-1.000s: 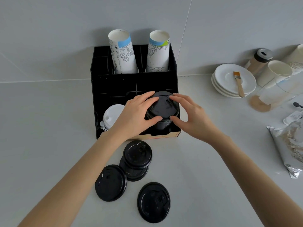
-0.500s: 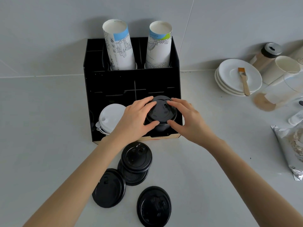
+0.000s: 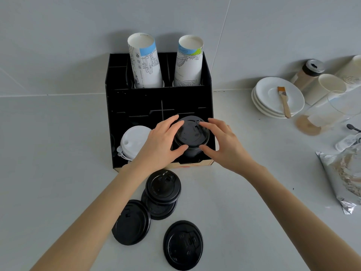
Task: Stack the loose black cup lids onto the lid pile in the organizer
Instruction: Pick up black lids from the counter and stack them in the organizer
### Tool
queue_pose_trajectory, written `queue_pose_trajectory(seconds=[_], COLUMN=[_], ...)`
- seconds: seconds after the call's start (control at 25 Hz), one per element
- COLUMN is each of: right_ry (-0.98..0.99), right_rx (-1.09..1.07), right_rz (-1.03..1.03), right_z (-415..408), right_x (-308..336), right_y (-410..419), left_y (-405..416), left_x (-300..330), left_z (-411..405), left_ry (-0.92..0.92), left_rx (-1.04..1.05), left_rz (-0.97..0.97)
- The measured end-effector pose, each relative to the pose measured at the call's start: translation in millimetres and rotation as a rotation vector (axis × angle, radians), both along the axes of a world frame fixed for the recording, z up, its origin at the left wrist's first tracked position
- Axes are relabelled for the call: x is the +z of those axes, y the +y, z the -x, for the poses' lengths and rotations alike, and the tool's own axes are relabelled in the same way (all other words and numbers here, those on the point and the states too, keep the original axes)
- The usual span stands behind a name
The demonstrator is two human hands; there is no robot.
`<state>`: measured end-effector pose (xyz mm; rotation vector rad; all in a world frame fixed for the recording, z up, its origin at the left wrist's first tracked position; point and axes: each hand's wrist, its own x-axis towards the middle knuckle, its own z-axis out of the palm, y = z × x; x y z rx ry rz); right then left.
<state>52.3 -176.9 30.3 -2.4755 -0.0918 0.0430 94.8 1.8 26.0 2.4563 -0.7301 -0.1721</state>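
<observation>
A pile of black lids (image 3: 191,138) stands in the front right compartment of the black organizer (image 3: 117,106). My left hand (image 3: 160,143) and my right hand (image 3: 224,145) both grip the pile's top lid from either side, fingers curled on its rim. Several loose black lids lie on the counter before the organizer: two overlapping lids (image 3: 163,187), one to the left (image 3: 131,222), one nearer me (image 3: 183,245).
White lids (image 3: 132,140) fill the front left compartment. Two stacks of paper cups (image 3: 144,61) rise from the organizer's back. To the right are stacked white plates (image 3: 271,94) with a brush (image 3: 283,101), cups, a shaker jar and a foil bag (image 3: 343,177).
Both hands stay around the top lid of the pile, pressing it slightly lower. The view has shifted a little; the loose lids have not moved.
</observation>
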Motion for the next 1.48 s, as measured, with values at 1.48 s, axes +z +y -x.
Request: queue_pose_trajectory(seconds=[1.48], right_ry=[0.214], right_rx=[0.069], right_rz=[-0.151], right_z=[81.5], right_x=[-60.9], right_y=[68.7], left_y=[73.6], left_x=[-52.7], left_z=[96.7], left_ry=[0.283], left_rx=[0.113], left_rz=[-0.014])
